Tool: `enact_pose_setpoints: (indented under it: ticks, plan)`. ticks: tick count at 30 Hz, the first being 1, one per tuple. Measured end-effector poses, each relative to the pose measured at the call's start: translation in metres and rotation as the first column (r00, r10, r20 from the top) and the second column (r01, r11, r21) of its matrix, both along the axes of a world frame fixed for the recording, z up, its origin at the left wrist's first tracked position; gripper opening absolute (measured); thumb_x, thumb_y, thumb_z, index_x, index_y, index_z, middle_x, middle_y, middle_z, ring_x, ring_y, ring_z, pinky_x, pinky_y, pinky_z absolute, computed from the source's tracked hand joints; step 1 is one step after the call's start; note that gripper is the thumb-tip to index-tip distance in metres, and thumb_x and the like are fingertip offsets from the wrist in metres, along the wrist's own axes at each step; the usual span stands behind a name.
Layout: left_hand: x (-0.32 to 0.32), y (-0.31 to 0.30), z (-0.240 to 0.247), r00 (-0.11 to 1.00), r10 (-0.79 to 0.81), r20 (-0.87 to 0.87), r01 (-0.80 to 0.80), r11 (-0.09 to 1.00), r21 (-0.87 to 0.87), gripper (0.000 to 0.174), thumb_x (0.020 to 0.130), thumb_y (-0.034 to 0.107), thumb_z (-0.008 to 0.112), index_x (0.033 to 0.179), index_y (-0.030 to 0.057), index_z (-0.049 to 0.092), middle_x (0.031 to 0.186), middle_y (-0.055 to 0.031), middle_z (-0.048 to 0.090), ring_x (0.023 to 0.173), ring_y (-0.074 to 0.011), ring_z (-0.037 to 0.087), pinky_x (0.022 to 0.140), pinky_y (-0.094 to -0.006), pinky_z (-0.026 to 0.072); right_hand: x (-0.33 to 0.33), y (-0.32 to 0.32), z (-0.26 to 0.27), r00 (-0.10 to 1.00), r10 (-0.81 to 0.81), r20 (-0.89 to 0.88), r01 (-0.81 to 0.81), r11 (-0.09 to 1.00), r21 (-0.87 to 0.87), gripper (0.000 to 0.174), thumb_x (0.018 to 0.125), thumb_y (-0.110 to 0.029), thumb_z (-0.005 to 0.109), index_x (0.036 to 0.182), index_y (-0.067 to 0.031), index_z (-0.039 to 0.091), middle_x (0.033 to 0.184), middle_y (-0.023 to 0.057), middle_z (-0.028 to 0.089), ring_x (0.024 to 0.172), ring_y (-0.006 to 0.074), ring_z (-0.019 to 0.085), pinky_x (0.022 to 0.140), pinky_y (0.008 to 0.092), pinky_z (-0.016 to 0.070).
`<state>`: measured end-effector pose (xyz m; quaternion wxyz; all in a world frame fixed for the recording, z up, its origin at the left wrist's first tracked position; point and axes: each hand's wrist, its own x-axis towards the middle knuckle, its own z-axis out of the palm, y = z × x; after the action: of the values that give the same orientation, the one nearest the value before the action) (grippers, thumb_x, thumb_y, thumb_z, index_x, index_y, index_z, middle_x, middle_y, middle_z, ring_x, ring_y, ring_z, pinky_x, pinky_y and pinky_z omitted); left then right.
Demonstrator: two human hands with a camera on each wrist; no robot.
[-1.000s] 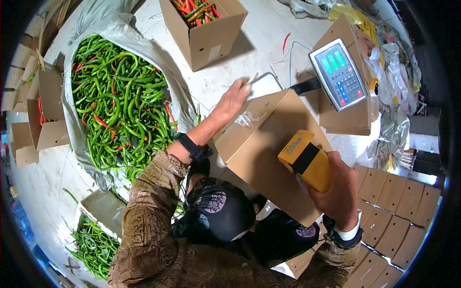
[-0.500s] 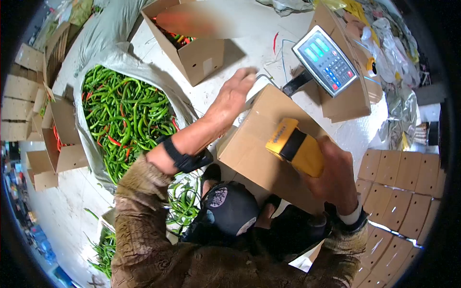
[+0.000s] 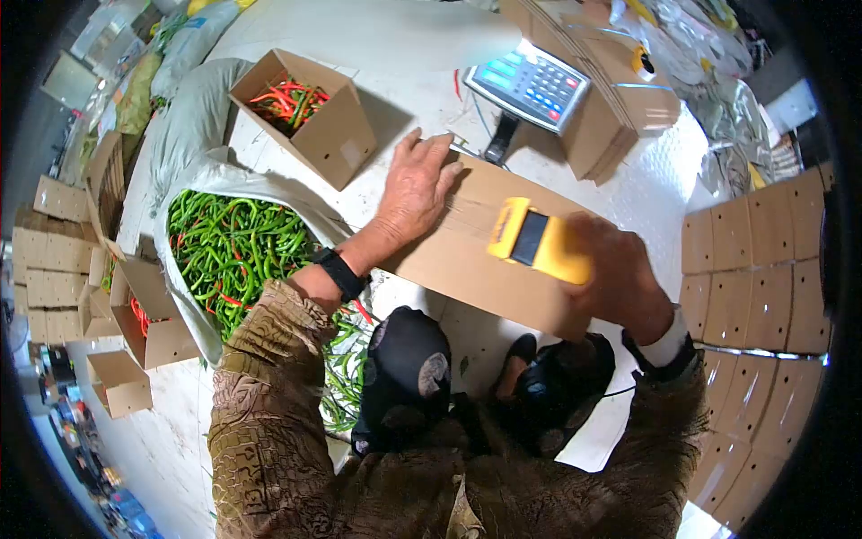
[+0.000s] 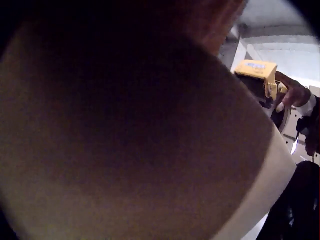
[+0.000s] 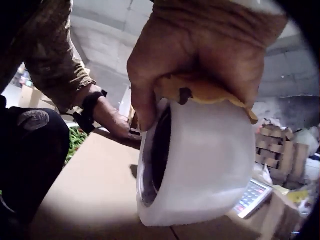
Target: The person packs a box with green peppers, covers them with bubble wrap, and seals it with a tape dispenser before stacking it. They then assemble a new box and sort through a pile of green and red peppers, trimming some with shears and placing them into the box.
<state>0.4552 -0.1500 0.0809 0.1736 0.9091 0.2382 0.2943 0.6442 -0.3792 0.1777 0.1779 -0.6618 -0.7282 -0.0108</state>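
A closed cardboard box (image 3: 476, 260) lies in front of the person, above the knees in the head view. The left hand (image 3: 418, 184) rests on its upper left end with fingers spread and nearly straight. In the right hand (image 3: 620, 269) is a yellow tape dispenser (image 3: 539, 242), held over the box's right part. The right wrist view shows that hand (image 5: 200, 55) curled round the dispenser's yellow frame (image 5: 200, 92), with a wide roll of tape (image 5: 210, 160) below it. The left wrist view is mostly filled by a dark, close box surface (image 4: 125, 130).
Behind the box stands a scale display (image 3: 530, 83). An open box (image 3: 337, 144) of red peppers is at the back left, near a sack (image 3: 166, 234) of green peppers. Stacked cartons (image 3: 754, 234) line the right; flattened cardboard (image 3: 597, 135) leans behind the display.
The view has shifted, and the box now lies lower and flatter across it. My left hand has come from beside the box's far end onto its top. The right hand keeps its hold on the dispenser.
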Motion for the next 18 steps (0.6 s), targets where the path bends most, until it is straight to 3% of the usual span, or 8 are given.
enact_pose_setpoints:
  ticks: [3,4,6,8,10,13,18]
  plan:
    - [0.012,-0.014,0.006,0.994,0.037,-0.103,-0.021,0.988,0.155,0.038,0.090,0.027,0.059,0.121,0.0045,0.056,0.119,-0.0159,0.054,0.117,-0.0375,0.044,0.099,-0.0489,0.0364,0.039,-0.052,0.003,0.992,-0.038,-0.117,0.040,0.999,0.017,0.059,0.063,-0.013,0.079,0.115,-0.0016,0.051,0.089,0.0187,0.062,0.079,0.0401,0.064,0.068,0.0451,0.0544]
    - [0.015,-0.017,0.005,0.991,0.054,-0.120,-0.032,0.984,0.176,0.038,0.089,0.028,0.059,0.119,0.0055,0.057,0.118,-0.0152,0.053,0.116,-0.0363,0.044,0.096,-0.0485,0.0366,0.050,-0.068,0.007,0.988,-0.120,-0.096,0.108,0.986,-0.125,0.062,0.062,-0.011,0.080,0.116,-0.0010,0.051,0.092,0.0198,0.062,0.081,0.0400,0.065,0.066,0.0437,0.0549]
    - [0.018,-0.018,0.003,0.988,0.073,-0.135,-0.045,0.979,0.198,0.038,0.089,0.031,0.059,0.117,0.0065,0.058,0.116,-0.0144,0.052,0.114,-0.0349,0.044,0.094,-0.0481,0.0360,0.061,-0.096,0.002,0.979,-0.195,-0.066,0.181,0.969,-0.171,0.062,0.063,-0.012,0.080,0.116,-0.0009,0.051,0.094,0.0197,0.063,0.083,0.0399,0.065,0.068,0.0440,0.0548]
    - [0.019,-0.020,0.006,0.978,0.078,-0.192,-0.039,0.980,0.197,0.041,0.091,0.033,0.056,0.122,0.0068,0.055,0.121,-0.0156,0.050,0.116,-0.0347,0.044,0.095,-0.0487,0.0355,0.073,-0.119,-0.008,0.967,-0.252,-0.031,0.240,0.947,-0.215,0.062,0.064,-0.014,0.081,0.116,-0.0008,0.051,0.096,0.0197,0.063,0.084,0.0398,0.065,0.070,0.0443,0.0548]
    - [0.020,-0.020,0.005,0.960,0.102,-0.262,-0.046,0.977,0.210,0.045,0.094,0.036,0.053,0.128,0.0070,0.051,0.125,-0.0164,0.048,0.119,-0.0343,0.043,0.096,-0.0489,0.0346,0.082,-0.135,-0.030,0.962,-0.261,-0.075,0.247,0.956,-0.155,0.061,0.065,-0.016,0.082,0.116,-0.0019,0.051,0.098,0.0194,0.064,0.088,0.0399,0.065,0.075,0.0444,0.0543]
    - [0.021,-0.022,0.005,0.965,0.079,-0.252,-0.022,0.975,0.220,0.041,0.094,0.034,0.053,0.122,0.0052,0.052,0.121,-0.0152,0.051,0.120,-0.0339,0.044,0.098,-0.0489,0.0329,0.089,-0.142,-0.044,0.945,-0.298,-0.133,0.273,0.945,-0.179,0.063,0.064,-0.017,0.083,0.117,-0.0026,0.051,0.101,0.0192,0.064,0.091,0.0395,0.064,0.078,0.0443,0.0536]
    - [0.022,-0.024,0.001,0.948,0.110,-0.297,-0.025,0.960,0.277,0.042,0.095,0.036,0.052,0.125,0.0055,0.050,0.124,-0.0156,0.052,0.126,-0.0344,0.043,0.101,-0.0497,0.0307,0.093,-0.162,-0.055,0.939,-0.309,-0.151,0.275,0.938,-0.210,0.064,0.063,-0.016,0.083,0.117,-0.0034,0.052,0.103,0.0188,0.063,0.092,0.0391,0.064,0.078,0.0440,0.0537]
